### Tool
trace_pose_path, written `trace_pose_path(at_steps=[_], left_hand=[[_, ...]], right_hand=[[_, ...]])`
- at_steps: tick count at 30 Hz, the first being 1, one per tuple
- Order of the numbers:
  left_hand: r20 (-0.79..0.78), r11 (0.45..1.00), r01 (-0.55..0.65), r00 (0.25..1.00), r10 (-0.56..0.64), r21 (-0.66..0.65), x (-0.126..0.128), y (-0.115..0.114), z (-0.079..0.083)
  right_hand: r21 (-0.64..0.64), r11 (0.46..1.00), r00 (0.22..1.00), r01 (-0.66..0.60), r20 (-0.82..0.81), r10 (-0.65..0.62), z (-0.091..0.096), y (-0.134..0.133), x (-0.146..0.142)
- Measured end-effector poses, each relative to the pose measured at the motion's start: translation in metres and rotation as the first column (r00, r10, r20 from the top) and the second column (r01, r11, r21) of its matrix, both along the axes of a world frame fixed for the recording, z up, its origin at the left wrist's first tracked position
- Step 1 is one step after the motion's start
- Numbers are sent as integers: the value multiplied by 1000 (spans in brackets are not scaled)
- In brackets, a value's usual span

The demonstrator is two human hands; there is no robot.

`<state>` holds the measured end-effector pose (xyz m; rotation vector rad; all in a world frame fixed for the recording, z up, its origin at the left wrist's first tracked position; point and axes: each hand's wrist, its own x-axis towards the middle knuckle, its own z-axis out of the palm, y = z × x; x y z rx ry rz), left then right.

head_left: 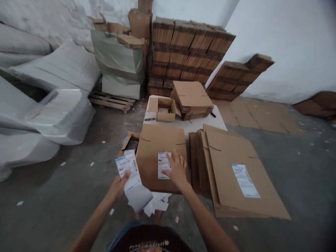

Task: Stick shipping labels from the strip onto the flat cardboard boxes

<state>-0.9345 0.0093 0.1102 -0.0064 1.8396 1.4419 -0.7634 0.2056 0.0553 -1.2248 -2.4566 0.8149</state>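
My left hand (119, 185) grips a strip of printed shipping labels (127, 168), which hangs down and curls at its lower end. With fingers spread, my right hand (178, 169) rests over a white shipping label (162, 166) on a flat cardboard carton (149, 150). The fingers cover part of that label's right side. This carton lies at the near end of a white table (220, 122). To its right, a stack of flattened cartons (231, 150) carries another shipping label (245, 180) on its top sheet.
A small open box (166, 108) and a pile of flat cartons (194, 94) sit farther back on the table. Bundled cardboard (189, 49) is stacked by the wall. White wrapped bundles (57, 115) lie at left. Paper scraps (157, 203) are below the table's near edge.
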Motion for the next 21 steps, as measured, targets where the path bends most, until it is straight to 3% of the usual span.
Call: trace_pose_path(at_steps=[2, 5, 8, 11, 13, 15, 19, 20, 21], left_hand=[[1, 1000, 15, 1000, -15, 2, 4, 4, -8], [12, 999, 2, 1000, -2, 33, 3, 4, -9], [48, 995, -41, 998, 37, 86, -2, -1, 4], [140, 983, -45, 990, 21, 176, 0, 1, 30], [189, 972, -1, 981, -44, 233, 6, 6, 48], [192, 963, 66, 974, -119, 262, 12, 12, 64], [4, 942, 195, 979, -204, 274, 15, 18, 80], [-63, 935, 220, 975, -211, 278, 15, 18, 80], [-125, 928, 248, 967, -222, 276, 15, 18, 78]], right_hand=[[-86, 986, 986, 142, 101, -134, -6, -5, 15], [-224, 881, 909, 417, 102, -404, -5, -5, 32], [-196, 859, 865, 473, -81, -495, 11, -6, 36], [-191, 822, 740, 536, -361, -567, 39, 0, 51], [-219, 788, 656, 575, -452, -604, 59, 18, 85], [-185, 729, 595, 660, -465, -656, 73, 49, 141], [41, 469, 463, 882, -255, -849, 84, 119, 258], [102, 419, 431, 902, -191, -882, 85, 127, 270], [141, 417, 437, 898, -173, -883, 86, 127, 269]])
